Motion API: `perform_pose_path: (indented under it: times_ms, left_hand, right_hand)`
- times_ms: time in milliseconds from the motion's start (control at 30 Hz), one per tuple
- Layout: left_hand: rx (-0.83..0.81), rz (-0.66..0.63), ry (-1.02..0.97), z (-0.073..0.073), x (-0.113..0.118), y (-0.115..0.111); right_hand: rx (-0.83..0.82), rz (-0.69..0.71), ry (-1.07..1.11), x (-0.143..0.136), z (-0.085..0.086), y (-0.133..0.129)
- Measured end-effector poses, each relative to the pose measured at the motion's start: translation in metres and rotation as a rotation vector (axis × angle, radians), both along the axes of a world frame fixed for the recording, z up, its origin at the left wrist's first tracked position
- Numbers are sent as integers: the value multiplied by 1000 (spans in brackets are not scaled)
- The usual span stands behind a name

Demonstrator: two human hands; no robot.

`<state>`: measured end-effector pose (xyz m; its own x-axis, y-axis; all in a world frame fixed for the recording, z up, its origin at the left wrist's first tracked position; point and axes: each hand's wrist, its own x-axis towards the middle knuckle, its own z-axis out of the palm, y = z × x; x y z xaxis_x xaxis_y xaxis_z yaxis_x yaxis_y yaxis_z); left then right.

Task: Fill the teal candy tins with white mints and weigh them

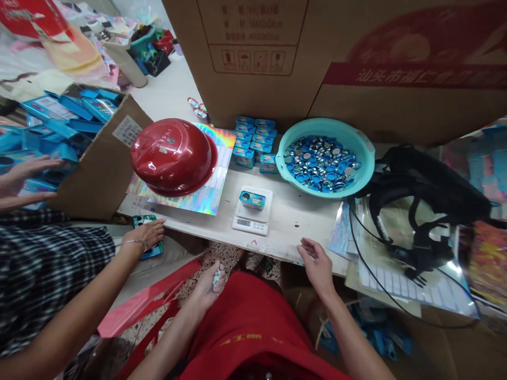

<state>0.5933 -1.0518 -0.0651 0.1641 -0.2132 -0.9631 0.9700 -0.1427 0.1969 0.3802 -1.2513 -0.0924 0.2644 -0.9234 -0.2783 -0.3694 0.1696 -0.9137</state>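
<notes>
My left hand (209,287) is curled in front of my red apron, below the table edge. Small pale blue-white pieces (216,276) show between its fingers; their kind is too small to make out. Over the front edge of the table, my right hand (318,265) has its fingers loosely apart, with nothing in them. A small blue printed box (252,199) rests on a white digital scale (250,226) with a lit display, between and beyond my hands. Behind it, small blue boxes (254,138) stand stacked in rows beside a turquoise basin (368,174) of round metal-and-blue caps (320,163).
An upturned red basin (172,153) lies on shiny holographic sheets (198,199). Large cardboard boxes (261,89) wall off the back. Black straps (428,206) and a cable lie at right. At left, a co-worker's hand (148,234) touches a blue-green packet near an open carton (103,169).
</notes>
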Motion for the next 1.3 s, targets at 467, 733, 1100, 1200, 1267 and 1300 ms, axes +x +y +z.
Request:
perform_pose_path:
  times_ms: [467,733,1100,1200,1267,1300]
  left_hand:
    - [-109,-6,-277,8,14,-20]
    - [-242,147,-369,15,37,-94]
    - [-336,359,-280,29,30,-169]
    - [-353,364,-223,27,22,-180]
    - [-376,365,-219,25,17,-184]
    - [-368,360,-212,23,16,-185]
  right_hand:
    - [-10,57,-26,13,-1,12]
    - [-269,330,-129,152,16,-43]
    - [-818,599,113,119,79,-37]
    - [-853,604,168,114,76,-41]
    - [-883,602,185,110,75,-43]
    - [-893,600,200,107,74,-44]
